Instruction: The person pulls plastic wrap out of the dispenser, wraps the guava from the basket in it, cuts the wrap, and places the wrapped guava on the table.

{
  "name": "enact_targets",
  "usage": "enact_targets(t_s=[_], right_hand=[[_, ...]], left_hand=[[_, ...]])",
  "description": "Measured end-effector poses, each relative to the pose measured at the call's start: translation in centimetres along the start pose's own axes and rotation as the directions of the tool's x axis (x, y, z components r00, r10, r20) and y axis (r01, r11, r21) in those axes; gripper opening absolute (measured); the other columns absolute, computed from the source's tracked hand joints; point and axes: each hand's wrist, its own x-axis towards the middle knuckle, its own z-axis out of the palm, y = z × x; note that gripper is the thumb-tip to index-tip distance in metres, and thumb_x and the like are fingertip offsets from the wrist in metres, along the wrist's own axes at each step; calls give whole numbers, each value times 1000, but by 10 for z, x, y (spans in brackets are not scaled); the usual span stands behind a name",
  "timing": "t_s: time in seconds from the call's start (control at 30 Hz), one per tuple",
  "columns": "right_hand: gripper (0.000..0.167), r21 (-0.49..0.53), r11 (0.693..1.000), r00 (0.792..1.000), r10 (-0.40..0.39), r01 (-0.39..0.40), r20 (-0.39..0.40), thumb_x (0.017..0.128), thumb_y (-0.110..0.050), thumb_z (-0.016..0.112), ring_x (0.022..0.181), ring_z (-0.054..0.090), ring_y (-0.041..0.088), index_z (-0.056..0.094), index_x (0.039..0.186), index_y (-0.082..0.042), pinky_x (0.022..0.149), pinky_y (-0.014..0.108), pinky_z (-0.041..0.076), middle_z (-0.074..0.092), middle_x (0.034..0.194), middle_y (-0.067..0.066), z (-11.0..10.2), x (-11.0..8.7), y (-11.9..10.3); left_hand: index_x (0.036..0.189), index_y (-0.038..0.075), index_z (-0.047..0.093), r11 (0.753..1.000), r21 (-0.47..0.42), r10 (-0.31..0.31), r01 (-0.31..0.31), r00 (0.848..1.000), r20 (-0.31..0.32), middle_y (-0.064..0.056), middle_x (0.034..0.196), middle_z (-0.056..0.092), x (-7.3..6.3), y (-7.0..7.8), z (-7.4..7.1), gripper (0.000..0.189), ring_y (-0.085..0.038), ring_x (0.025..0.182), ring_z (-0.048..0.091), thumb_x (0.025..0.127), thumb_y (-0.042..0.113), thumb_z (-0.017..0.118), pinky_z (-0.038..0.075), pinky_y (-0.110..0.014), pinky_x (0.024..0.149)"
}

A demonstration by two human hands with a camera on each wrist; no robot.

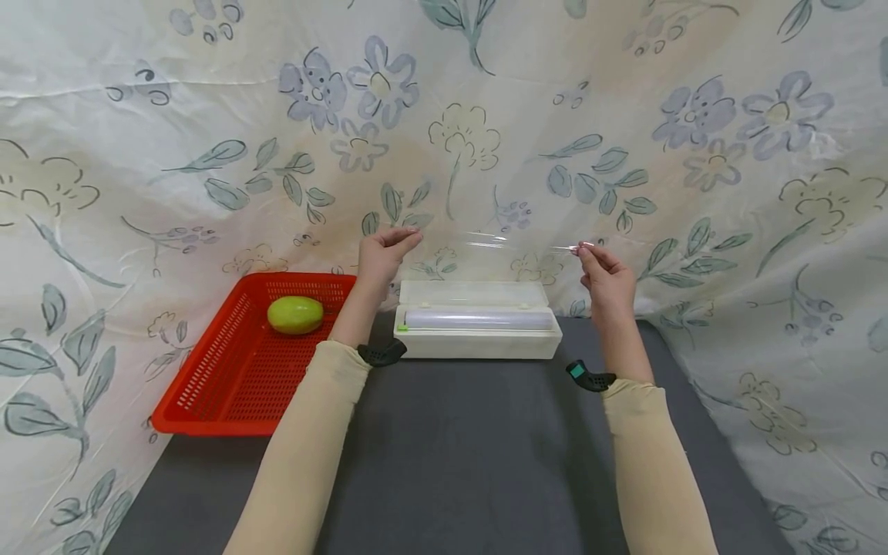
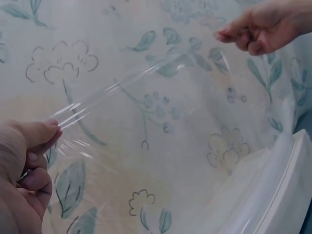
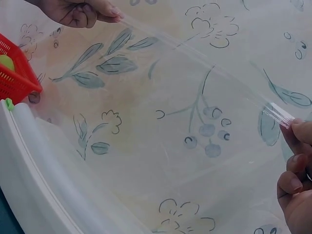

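Observation:
A sheet of clear plastic wrap (image 2: 122, 92) stretches between both hands, its top edge gathered and shining at the corners. My left hand (image 1: 385, 254) pinches one corner between thumb and fingers. The other corner is pinched by my right hand (image 1: 607, 279). Below them a white dispenser box (image 1: 479, 344) stands with its lid (image 1: 474, 294) raised at the back. Inside lies a roll of plastic wrap (image 1: 479, 320), and the sheet runs up from it. A small green piece (image 1: 402, 327) sits at the left end of the box's front edge.
To the left a red perforated basket (image 1: 208, 428) holds a yellow-green oval fruit (image 1: 295, 315). The dark grey table (image 1: 472, 447) extends in front of the box. A flower-printed cloth (image 1: 527, 46) hangs close behind and along the sides.

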Motion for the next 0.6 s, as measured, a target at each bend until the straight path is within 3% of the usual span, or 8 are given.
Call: enact_targets(t_s=[0.13, 0.3, 0.6], right_hand=[[26, 7, 999, 999, -39, 38, 2, 95, -24, 80, 83, 56, 9, 81, 119, -13, 65, 17, 48, 79, 105, -10, 1, -3, -3], [31, 4, 998, 998, -68, 68, 17, 96, -25, 79, 84, 55, 10, 80, 123, -9, 66, 17, 47, 79, 105, -9, 2, -5, -7], [25, 62, 995, 997, -75, 74, 6, 95, -20, 80, 78, 53, 11, 81, 118, -9, 61, 16, 46, 80, 100, -6, -2, -15, -10]], left_hand=[[123, 12, 79, 1000, -6, 8, -8, 1000, -4, -3, 125, 73, -1, 4, -2, 28, -20, 119, 62, 100, 27, 77, 49, -41, 106], [121, 11, 80, 999, -31, 17, -17, 1000, -7, -3, 123, 74, -2, 7, -3, 26, -20, 116, 62, 99, 25, 79, 49, -37, 100], [124, 12, 79, 999, -43, 31, -30, 999, 14, -2, 127, 74, -18, 10, -4, 29, -20, 119, 64, 99, 27, 79, 49, -44, 106]])
